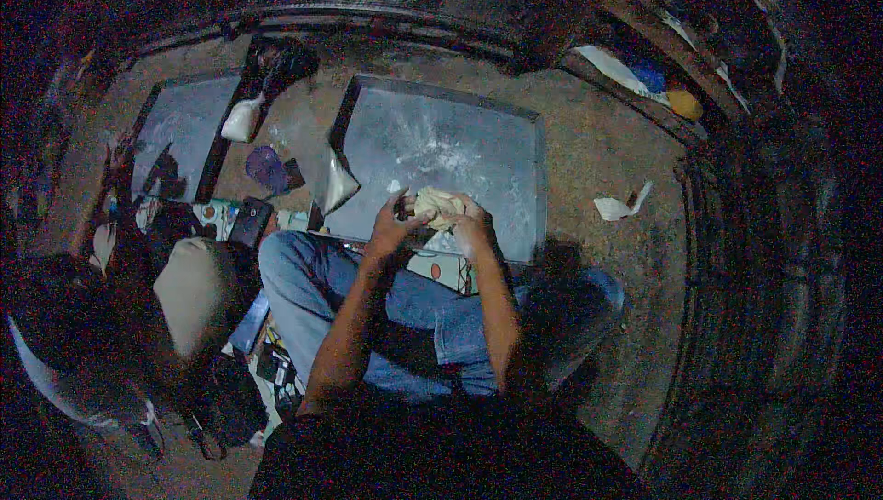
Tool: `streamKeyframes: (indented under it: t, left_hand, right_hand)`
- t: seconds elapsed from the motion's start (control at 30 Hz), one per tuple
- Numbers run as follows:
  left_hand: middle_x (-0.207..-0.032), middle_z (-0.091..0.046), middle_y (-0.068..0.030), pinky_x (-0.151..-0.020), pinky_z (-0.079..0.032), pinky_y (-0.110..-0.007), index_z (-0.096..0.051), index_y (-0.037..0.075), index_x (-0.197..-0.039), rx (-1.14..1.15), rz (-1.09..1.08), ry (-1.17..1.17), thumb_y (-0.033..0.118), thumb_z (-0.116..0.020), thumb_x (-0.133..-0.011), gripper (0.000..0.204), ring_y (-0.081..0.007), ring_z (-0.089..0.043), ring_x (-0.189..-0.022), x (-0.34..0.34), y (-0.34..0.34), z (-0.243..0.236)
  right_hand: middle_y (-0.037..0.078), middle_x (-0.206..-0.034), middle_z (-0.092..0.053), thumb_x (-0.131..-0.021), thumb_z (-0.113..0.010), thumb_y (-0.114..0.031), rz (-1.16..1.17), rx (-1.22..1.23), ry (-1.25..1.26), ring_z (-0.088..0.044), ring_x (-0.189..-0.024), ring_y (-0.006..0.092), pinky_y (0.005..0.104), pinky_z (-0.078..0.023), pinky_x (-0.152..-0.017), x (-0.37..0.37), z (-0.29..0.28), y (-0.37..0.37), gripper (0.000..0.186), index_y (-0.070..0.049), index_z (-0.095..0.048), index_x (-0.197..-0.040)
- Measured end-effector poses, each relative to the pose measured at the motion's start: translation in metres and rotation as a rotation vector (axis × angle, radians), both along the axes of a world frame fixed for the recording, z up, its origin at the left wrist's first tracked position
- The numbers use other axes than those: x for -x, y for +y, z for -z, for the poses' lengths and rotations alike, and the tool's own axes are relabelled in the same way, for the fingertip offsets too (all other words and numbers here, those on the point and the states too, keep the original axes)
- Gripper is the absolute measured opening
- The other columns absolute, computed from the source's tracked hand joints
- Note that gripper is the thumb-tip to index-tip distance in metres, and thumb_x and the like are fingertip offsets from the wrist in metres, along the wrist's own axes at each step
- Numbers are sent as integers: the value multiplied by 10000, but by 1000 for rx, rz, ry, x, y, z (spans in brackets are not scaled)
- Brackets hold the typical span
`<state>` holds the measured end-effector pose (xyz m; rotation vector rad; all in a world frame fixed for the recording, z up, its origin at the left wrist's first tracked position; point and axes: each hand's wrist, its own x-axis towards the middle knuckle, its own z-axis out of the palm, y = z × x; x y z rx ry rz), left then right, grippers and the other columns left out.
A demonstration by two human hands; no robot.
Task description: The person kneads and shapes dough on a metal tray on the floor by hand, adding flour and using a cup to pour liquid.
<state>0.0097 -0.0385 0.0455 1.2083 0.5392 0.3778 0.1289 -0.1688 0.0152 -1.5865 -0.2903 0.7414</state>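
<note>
A pale lump of dough (pixel 439 208) is held between my two hands, over the near part of a grey tray (pixel 377 123) dusted with white flour (pixel 441 152). My left hand (pixel 397 221) grips its left side with curved fingers and thumb. On the other side, my right hand (pixel 469 224) wraps round the dough, its fingers partly hidden. The lump looks uneven and folded on top. A small white piece (pixel 394 185) lies on the tray just beyond my left hand.
Left of the tray lie a white plastic bag (pixel 339 183), a purple bundle (pixel 266 167) and a dark phone (pixel 251 221). Another person sits at the left by a second tray (pixel 189 123). A torn white paper (pixel 624 205) lies on the floor at right. Shelves (pixel 644 77) stand beyond.
</note>
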Motion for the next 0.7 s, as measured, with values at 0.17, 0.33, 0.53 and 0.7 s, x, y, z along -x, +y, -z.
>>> streamKeyframes:
  t: [0.17,0.33,0.53,0.7]
  left_hand:
    - [-1012,-640,-96,-729,-519,-263,-504,-47,-1246,224,241,-31,152,-755,-774,571,-161,-621,-861,18,27,12]
    - [-1052,-636,-125,-690,-530,-264,-476,-77,-1266,242,212,38,121,-762,-759,615,-163,-630,-849,10,12,-24]
    - [-985,-653,-95,-625,-519,-262,-549,-51,-1161,215,270,182,106,-761,-752,486,-163,-638,-796,19,18,-43]
    - [-940,-667,-78,-577,-504,-250,-585,-32,-1088,270,297,-27,97,-749,-754,394,-129,-634,-717,12,11,-22]
  right_hand:
    - [104,-1093,-612,-791,-668,-74,-142,144,-119,-579,-988,173,282,-458,-870,12,-6,12,429,-10,-537,-1195]
    - [102,-1059,-621,-765,-704,-69,-115,157,-243,-593,-938,177,275,-466,-825,-17,51,-7,491,16,-498,-1203]
    - [93,-1036,-632,-757,-666,-13,-142,220,-126,-604,-896,168,272,-485,-778,0,12,2,479,26,-517,-1211]
    - [98,-1059,-635,-742,-673,-10,-176,169,-279,-607,-913,166,277,-493,-788,-9,28,-9,524,-18,-534,-1247]
